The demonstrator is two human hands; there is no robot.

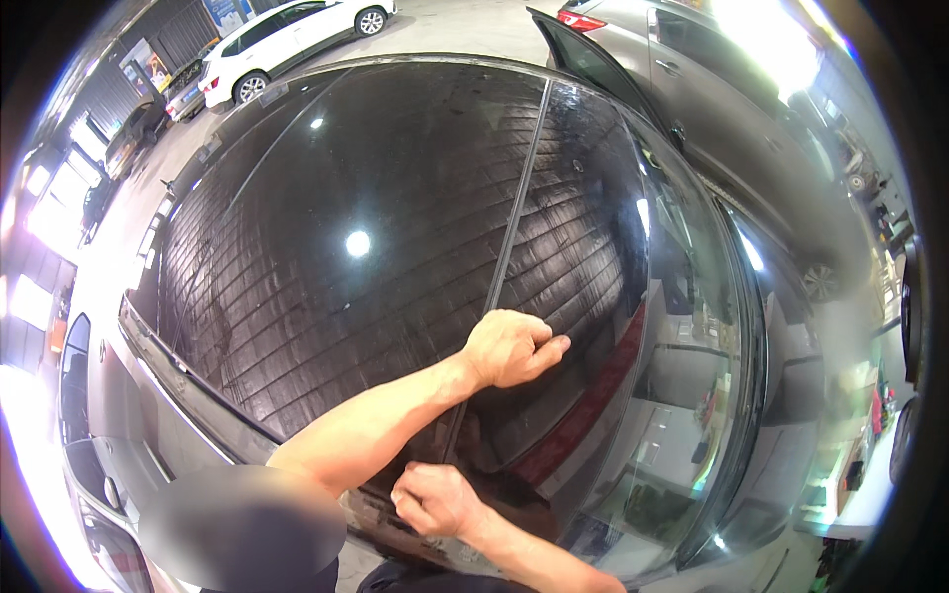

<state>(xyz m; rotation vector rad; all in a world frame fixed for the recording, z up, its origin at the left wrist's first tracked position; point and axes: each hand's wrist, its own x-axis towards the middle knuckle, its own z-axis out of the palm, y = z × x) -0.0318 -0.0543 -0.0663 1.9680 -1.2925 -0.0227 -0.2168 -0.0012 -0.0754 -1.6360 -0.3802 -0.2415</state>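
Note:
A glossy dark car roof (326, 326) spreads in front of me, with ceiling beams and lamps mirrored in it. A narrow trim strip (519, 198) runs across it from the far edge toward me. My left hand (514, 349) is curled over the roof beside this strip, its thumb toward the right. Nearer to me, my right hand (435, 500) is curled into a fist by the roof's near side. Whatever lies inside either hand, if anything, is hidden. Right of the strip, the surface slopes down to a glass pane (682, 425).
A grey car (732, 138) stands close at the far right, near an open dark car door (583, 54). Beyond the roof is a white car (282, 44). Another car (89, 395) is at the left. A blurred rounded shape (242, 529) covers part of the lower left.

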